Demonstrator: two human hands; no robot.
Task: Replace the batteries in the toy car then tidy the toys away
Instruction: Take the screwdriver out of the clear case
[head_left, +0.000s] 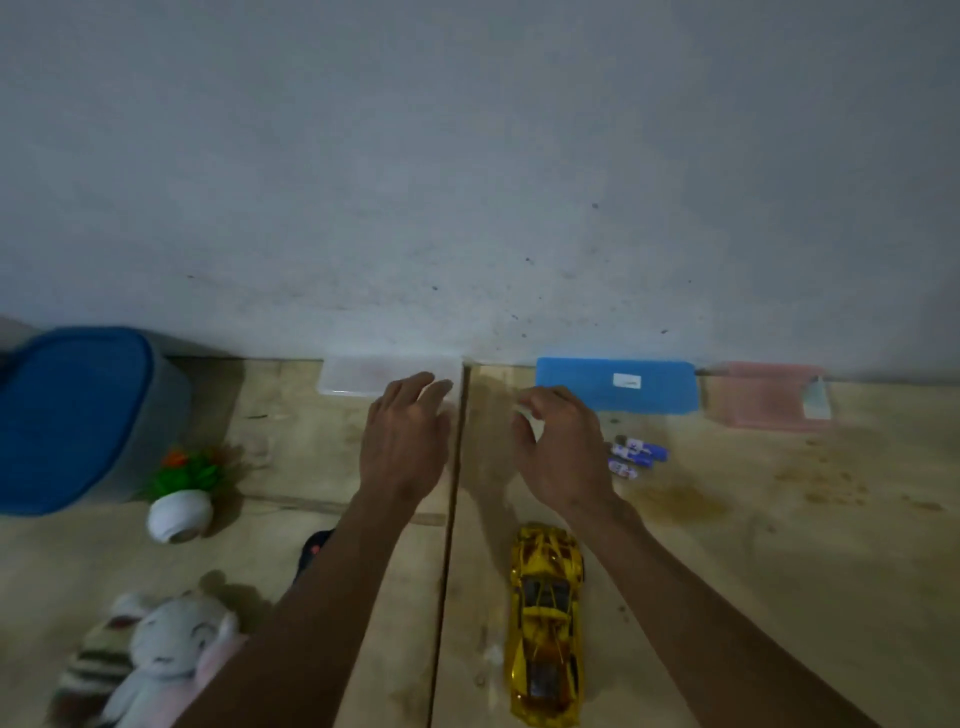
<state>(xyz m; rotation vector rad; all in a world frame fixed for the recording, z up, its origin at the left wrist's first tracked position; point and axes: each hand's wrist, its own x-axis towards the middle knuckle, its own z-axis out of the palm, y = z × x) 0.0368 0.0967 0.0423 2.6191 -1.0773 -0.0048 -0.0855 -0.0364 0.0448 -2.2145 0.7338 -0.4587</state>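
Plush toys (156, 660) lie nearest me at the left, a grey soft animal against a striped one, on the pale wooden bench (779, 597). To the right of the seam between the boards sits the shiny yellow plastic toy car (545, 623), lengthwise, right way up, just under my right forearm. A small black object with a red spot (314, 551) peeks out beside my left forearm; I cannot tell what it is. Farther left a white pot with green artificial leaves and an orange bloom (182, 493) lies tipped on its side, next to a large blue lidded plastic tub (72, 415).

My left hand (402, 441) hovers palm down, its fingers loose and extended toward a clear flat plastic box (363, 376) at the wall. My right hand (563, 447) hangs with its fingers curled; whether they pinch something small I cannot tell. Just right of it lie purple-and-white cylindrical batteries (636, 457). Beyond them, along the grey wall (467, 156), are a blue flat plastic box with a white label (618, 384) and a pink translucent plastic box (763, 395).
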